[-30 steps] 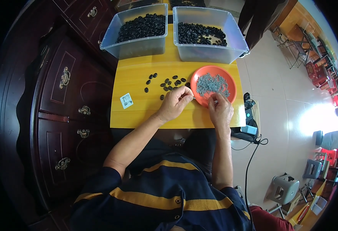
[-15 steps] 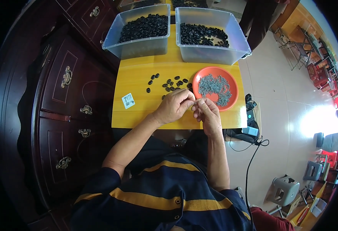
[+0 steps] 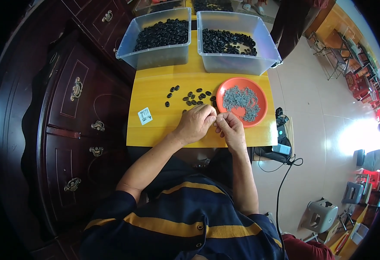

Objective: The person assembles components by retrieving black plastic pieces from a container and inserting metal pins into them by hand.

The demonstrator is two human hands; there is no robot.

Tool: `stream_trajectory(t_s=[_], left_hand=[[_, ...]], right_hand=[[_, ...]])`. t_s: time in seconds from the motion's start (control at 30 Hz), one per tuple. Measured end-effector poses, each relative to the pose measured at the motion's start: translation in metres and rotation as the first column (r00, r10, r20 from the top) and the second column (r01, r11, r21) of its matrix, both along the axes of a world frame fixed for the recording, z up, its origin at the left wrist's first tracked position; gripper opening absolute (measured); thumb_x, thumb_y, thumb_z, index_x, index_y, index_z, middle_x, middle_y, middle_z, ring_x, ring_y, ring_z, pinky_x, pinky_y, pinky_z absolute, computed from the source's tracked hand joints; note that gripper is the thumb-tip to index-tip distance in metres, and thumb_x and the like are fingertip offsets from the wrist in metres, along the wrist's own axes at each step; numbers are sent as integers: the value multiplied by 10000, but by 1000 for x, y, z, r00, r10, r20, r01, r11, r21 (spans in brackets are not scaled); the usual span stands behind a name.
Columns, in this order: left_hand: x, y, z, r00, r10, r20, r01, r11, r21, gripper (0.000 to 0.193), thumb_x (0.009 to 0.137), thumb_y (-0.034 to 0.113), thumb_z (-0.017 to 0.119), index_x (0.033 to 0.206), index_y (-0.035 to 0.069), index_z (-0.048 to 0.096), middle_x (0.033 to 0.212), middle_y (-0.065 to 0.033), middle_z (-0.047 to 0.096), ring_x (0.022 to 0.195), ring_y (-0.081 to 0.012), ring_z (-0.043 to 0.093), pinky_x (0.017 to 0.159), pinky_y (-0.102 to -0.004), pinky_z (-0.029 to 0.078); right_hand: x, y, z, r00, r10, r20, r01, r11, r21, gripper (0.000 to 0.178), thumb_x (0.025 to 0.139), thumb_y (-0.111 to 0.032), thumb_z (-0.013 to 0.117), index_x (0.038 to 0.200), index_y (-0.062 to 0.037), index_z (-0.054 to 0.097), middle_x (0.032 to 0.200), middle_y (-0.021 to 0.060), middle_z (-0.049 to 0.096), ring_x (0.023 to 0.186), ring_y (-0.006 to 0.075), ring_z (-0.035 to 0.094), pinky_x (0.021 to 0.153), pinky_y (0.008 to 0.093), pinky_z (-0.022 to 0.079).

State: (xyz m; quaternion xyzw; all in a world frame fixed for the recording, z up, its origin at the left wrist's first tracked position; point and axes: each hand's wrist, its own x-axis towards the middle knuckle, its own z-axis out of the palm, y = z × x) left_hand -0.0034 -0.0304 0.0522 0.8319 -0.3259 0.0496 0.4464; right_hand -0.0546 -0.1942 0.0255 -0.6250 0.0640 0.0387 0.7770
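Observation:
My left hand (image 3: pixel 195 123) and my right hand (image 3: pixel 232 130) meet over the near part of the yellow table (image 3: pixel 164 134). Both are closed, fingertips pinched together; whatever they hold is hidden or too small to make out. Just beyond them an orange-red round plate (image 3: pixel 264 106) carries a heap of small grey metal-looking pieces (image 3: pixel 242 97). Several black oval pieces (image 3: pixel 200 96) lie loose on the table past my left hand, a few of them (image 3: pixel 169 95) set apart farther left.
Two clear plastic bins (image 3: pixel 162 58) (image 3: pixel 237 65) full of black pieces stand at the table's far end. A white label card (image 3: pixel 145 116) lies at the left. Dark wooden drawers (image 3: pixel 73 130) flank the left side; a black cable (image 3: pixel 281 190) hangs at the right.
My hands stay together at nearly the same spot, my left wrist turned slightly. The whole view has shifted down a little; the things on the table keep their places.

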Motion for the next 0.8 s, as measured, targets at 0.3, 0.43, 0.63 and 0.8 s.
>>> stream_trajectory(t_s=[0.3,0.43,0.63,0.8], left_hand=[[-2,-5,-6,986,76,-146,-94,988,-125,79,905,84,608,878,34,553,778,-126,638,731,-311,645,646,-406,494],[-2,-6,-3,989,78,-124,-99,981,-166,52,894,63,605,872,23,578,763,-125,652,699,-289,656,629,-379,502],[1,-3,-4,982,68,-176,-101,977,-185,56,880,60,613,851,15,597,741,-113,667,656,-228,664,607,-337,510],[3,4,-18,952,17,-305,-80,978,-195,82,906,80,587,881,3,595,730,-27,603,657,-77,546,585,-264,452]], right_hand=[[5,14,-4,979,-152,137,172,974,-147,113,968,-106,594,960,5,616,827,12,633,713,84,599,660,238,510],[6,17,-6,965,-181,192,218,957,-192,121,971,-107,589,951,8,621,826,15,635,693,84,596,640,240,506],[6,21,-7,969,-197,148,214,971,-111,124,972,-110,591,963,10,621,830,12,627,703,78,587,644,235,502],[4,20,-12,983,-132,127,140,989,-54,103,971,-94,589,982,5,616,868,9,624,747,77,588,660,231,508]])
